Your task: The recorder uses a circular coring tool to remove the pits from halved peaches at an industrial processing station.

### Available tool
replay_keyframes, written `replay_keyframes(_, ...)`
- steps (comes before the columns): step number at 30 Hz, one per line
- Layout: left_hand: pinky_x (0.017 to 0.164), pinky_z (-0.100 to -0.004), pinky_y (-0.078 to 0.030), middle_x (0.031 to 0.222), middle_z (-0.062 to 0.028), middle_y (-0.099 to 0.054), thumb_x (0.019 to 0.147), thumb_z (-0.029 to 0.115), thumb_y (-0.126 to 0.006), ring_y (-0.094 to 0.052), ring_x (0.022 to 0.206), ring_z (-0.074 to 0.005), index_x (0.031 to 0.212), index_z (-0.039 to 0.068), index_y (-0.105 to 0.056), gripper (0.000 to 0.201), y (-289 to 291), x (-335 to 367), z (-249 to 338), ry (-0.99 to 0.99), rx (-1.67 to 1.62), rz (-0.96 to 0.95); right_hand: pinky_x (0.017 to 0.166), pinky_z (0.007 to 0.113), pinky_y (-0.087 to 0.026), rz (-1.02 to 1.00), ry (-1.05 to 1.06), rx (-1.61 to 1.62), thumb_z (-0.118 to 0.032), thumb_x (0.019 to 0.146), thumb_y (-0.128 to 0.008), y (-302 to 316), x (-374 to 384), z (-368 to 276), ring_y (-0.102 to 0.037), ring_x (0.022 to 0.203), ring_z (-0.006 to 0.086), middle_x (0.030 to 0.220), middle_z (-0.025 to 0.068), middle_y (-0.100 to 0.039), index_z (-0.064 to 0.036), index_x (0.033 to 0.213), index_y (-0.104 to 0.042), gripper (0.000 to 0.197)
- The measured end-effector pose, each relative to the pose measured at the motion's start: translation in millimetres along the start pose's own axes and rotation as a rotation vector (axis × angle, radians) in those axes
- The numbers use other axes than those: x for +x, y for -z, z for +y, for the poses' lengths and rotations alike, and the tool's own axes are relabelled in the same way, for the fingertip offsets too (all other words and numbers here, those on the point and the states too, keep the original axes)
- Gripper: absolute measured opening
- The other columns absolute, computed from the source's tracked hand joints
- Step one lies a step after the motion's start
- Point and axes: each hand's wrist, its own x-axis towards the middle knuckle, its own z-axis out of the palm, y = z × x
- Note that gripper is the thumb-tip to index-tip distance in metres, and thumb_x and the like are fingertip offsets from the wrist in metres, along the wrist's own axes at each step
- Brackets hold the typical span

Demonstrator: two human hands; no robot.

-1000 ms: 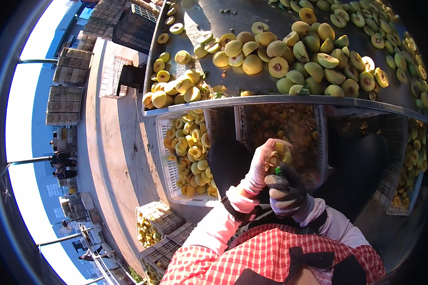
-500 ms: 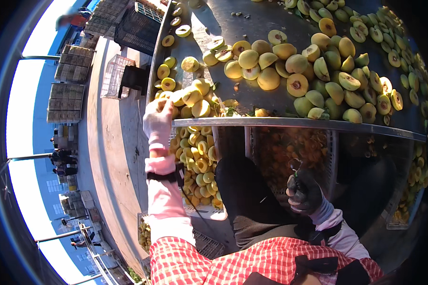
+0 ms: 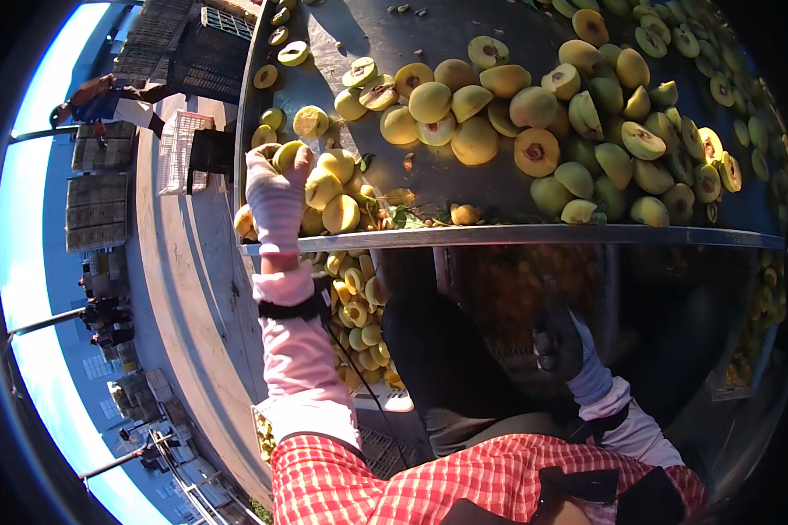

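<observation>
The left hand (image 3: 277, 179), in a knitted glove with pale stripes, curls its fingers and thumb around a smooth, rounded piece of yellow-green fruit (image 3: 289, 157), pinching it above the left end of the surface. The right hand (image 3: 548, 343), in a dark glove, is low in the shade over the lap with its fingers bent inward; it is too dark to tell whether they pinch anything.

The surface (image 3: 341, 28) is dull grey metal, scuffed and streaked with sunlight, edged by a smooth raised metal rim (image 3: 517, 234). A few plump fruits (image 3: 328, 194) crowd together just beside the left hand, near thin, crumpled leaves (image 3: 403, 217). A larger heap of halved fruit (image 3: 475, 140) spreads across the middle and right: domed, matt skins on some, flat, moist cut faces on others, one half (image 3: 536, 152) showing a rough brown hollow at its centre.

Below the rim, a pale plastic crate (image 3: 397, 401) holds cupped yellow halves (image 3: 356, 313). The sleeves (image 3: 299, 359) are soft, creased pink cloth, and a black band (image 3: 291, 307) circles the left wrist. Red-and-white checked fabric (image 3: 464, 479) covers the body above dark trousers (image 3: 451, 359). At left, a white lattice crate (image 3: 181, 153) stands on the concrete floor (image 3: 184, 262).
</observation>
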Motion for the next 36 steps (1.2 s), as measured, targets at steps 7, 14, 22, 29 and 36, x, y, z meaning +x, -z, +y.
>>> replay_keyframes(7,0.074,-0.0221,-0.045,0.090,-0.0037,-0.061,0.094,0.037,-0.054,-0.056,0.080,-0.0098,0.109,0.003,-0.058,0.037,-25.5,-209.4,156.4,0.444,-1.012,-0.416,0.052,0.035,-0.045,-0.339,0.489,-0.448,-0.018,0.093,-0.056,-42.4,-30.8,-9.6,-0.061,0.059,0.0246,0.076,0.0096,-0.061,-0.0017,0.100,-0.051,0.018)
replay_keyframes(14,0.076,-0.0240,-0.045,0.091,-0.0037,-0.059,0.094,0.049,-0.047,-0.055,0.082,-0.0111,0.112,0.002,-0.057,0.051,-32.0,-255.7,196.0,0.557,-1.029,-0.178,0.057,0.045,-0.044,-0.142,0.970,-0.882,-0.017,0.090,-0.057,-31.6,-39.8,7.8,-0.059,0.070,0.0411,0.076,0.0207,-0.060,-0.0007,0.102,-0.051,0.021)
replay_keyframes(22,0.077,-0.0242,-0.043,0.093,-0.0036,-0.058,0.096,0.050,-0.044,-0.053,0.082,-0.0104,0.108,0.005,-0.058,0.049,-16.2,-268.2,213.5,0.464,-0.922,-0.201,0.063,0.042,-0.046,-0.229,0.967,-0.674,-0.014,0.091,-0.054,-26.5,-59.0,18.1,-0.060,0.077,0.0420,0.082,0.0234,-0.060,0.0018,0.108,-0.050,0.024)
replay_keyframes(29,0.072,-0.0228,-0.043,0.087,-0.0031,-0.059,0.098,0.042,-0.044,-0.053,0.078,-0.0090,0.106,0.003,-0.058,0.041,-13.5,-274.3,233.8,0.413,-0.963,-0.134,0.065,0.041,-0.046,-0.210,1.041,-0.642,-0.013,0.092,-0.051,-18.2,-77.4,19.5,-0.061,0.078,0.0408,0.085,0.0229,-0.061,0.0037,0.109,-0.050,0.024)
replay_keyframes(36,0.079,-0.0259,-0.045,0.097,-0.0044,-0.058,0.097,0.050,-0.042,-0.054,0.085,-0.0113,0.110,0.005,-0.056,0.049,-16.4,-288.0,242.4,0.308,-0.894,-0.078,0.068,0.043,-0.047,-0.044,1.128,-0.672,-0.017,0.093,-0.052,-3.4,-69.6,42.0,-0.061,0.079,0.0395,0.090,0.0228,-0.062,0.0048,0.116,-0.050,0.031)
